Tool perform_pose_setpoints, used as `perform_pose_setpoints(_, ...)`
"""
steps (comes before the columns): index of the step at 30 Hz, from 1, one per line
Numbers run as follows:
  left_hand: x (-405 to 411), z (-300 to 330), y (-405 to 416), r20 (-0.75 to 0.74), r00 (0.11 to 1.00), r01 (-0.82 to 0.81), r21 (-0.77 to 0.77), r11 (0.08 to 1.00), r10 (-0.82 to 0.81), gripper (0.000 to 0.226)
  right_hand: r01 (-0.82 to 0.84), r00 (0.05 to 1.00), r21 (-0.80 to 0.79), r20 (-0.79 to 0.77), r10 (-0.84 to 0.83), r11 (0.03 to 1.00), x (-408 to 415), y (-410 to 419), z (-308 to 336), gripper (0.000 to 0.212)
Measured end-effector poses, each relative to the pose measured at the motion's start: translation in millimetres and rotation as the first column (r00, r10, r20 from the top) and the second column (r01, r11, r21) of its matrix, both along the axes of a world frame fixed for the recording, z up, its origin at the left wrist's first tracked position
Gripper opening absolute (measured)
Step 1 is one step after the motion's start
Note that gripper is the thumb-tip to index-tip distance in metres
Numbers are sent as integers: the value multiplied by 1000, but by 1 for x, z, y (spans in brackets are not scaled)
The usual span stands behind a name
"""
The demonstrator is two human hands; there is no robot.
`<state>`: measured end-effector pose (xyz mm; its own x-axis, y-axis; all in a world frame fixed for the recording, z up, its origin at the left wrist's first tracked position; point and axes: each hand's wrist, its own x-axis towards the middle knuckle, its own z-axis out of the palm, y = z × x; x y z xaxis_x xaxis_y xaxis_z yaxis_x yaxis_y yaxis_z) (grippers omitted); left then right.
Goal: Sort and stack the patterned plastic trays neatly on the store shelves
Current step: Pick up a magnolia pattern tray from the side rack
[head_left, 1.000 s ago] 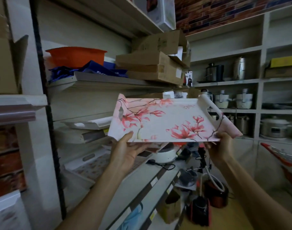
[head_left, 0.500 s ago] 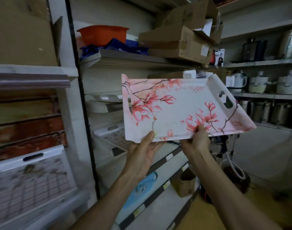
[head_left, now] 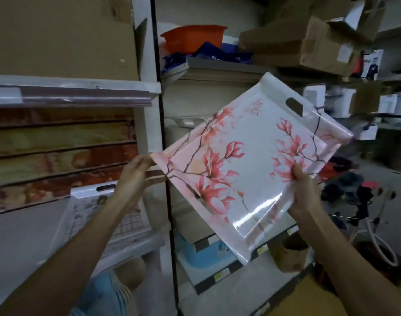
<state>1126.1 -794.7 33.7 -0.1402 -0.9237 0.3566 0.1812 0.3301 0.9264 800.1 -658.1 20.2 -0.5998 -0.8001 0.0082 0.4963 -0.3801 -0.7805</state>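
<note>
Beside the dark vertical shelf post [head_left: 163, 137], the large pink-and-white rectangular plastic tray printed with magnolia blossoms [head_left: 247, 169] is hanging in the air, tilting steeply so its printed face is turning toward the camera. It looks light, stiff and glossy under a clear wrap, so I judge it slippery on the flat; the raised rim and the slot handle near its upper edge are likely giving the surest hold. Left of the post, a white grid-patterned plastic tray with a slot handle [head_left: 99, 215] is leaning on the lower shelf, probably the stack it belongs near. Right of the post, brown cardboard boxes [head_left: 304, 46] and an orange plastic tub [head_left: 195, 37] are crowding the upper shelf. The post itself is standing between tray and stack. The right hand [head_left: 306, 192] is gripping the tray's near edge, thumb on top. The left hand [head_left: 135, 172] is pinching the tray's left corner.
</note>
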Motion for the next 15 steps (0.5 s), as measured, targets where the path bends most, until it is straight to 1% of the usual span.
perform_pose_setpoints(2, 15, 4, -6, 140, 990, -13, -27, 1000, 17, 27, -22, 999, 23, -26, 23, 999, 4, -5, -4, 30)
perform_pose_setpoints(3, 21, 6, -7, 230, 973, -8, -27, 1000, 14, 34, -54, 998, 34, -40, 55, 998, 10, -10, -6, 31)
perform_pose_setpoints(5, 27, 11, -9, 381, 925, -17, 12, 1000, 11, 46, -105, 990, 61, -86, 110, 993, 22, -17, -7, 29)
perform_pose_setpoints(6, 30, 12, -10, 419, 908, -6, 60, 998, -20, 50, -103, 988, 76, -110, 111, 992, 29, -22, -7, 29)
perform_pose_setpoints(8, 34, 12, -11, 426, 898, 53, 150, 987, -113, 58, -64, 983, 119, -165, 84, 991, 42, -30, -9, 33)
perform_pose_setpoints(9, 37, 9, -11, 439, 889, 67, 153, 986, -129, 58, -60, 977, 132, -197, 86, 989, 48, -33, -10, 35)
perform_pose_setpoints(11, 44, 1, -11, 491, 865, 66, 84, 994, -99, 48, -74, 961, 150, -253, 111, 986, 61, -39, -12, 34)
perform_pose_setpoints(12, 48, -5, -12, 494, 866, 65, 38, 997, -76, 42, -82, 952, 162, -278, 125, 983, 69, -42, -14, 32)
perform_pose_setpoints(15, 60, -22, -13, 499, 866, 41, -27, 999, -22, 37, -100, 932, 199, -323, 162, 975, 91, -54, -16, 31)
